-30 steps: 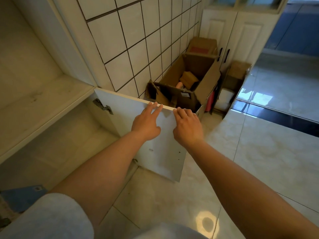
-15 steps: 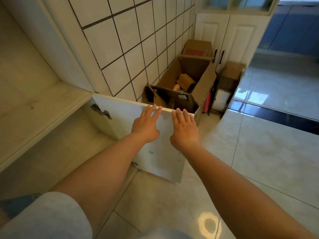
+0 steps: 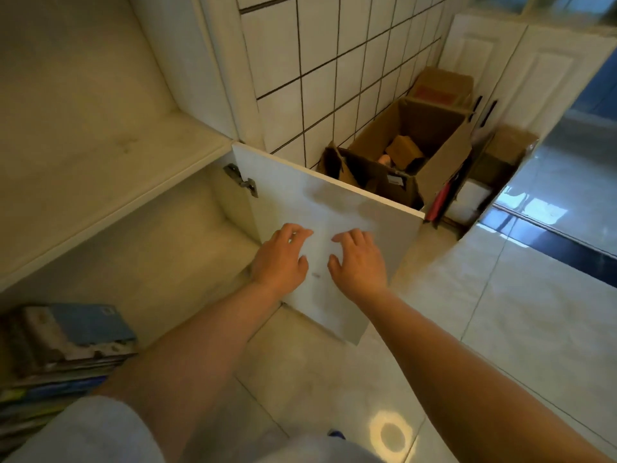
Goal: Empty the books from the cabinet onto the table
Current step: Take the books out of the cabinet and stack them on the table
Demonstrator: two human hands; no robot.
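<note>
The low cabinet [image 3: 140,235] stands open at floor level, its white door [image 3: 334,208] swung out to the right. A stack of books [image 3: 70,342] with a blue one on top lies at the lower left, at the cabinet's front, partly cut off by the frame and my sleeve. My left hand [image 3: 282,257] and my right hand [image 3: 359,262] hover side by side in front of the door's inner face, fingers loosely curled and apart, holding nothing. No table is in view.
An open cardboard box [image 3: 410,155] with smaller boxes inside stands against the tiled wall [image 3: 334,78] behind the door. More boxes [image 3: 440,86] sit beside white cupboard doors [image 3: 521,71]. Glossy floor tiles [image 3: 500,312] spread to the right.
Both hands have come off the door's top edge and dropped lower in front of its face. The view has shifted, bringing the stack of books into sight at lower left.
</note>
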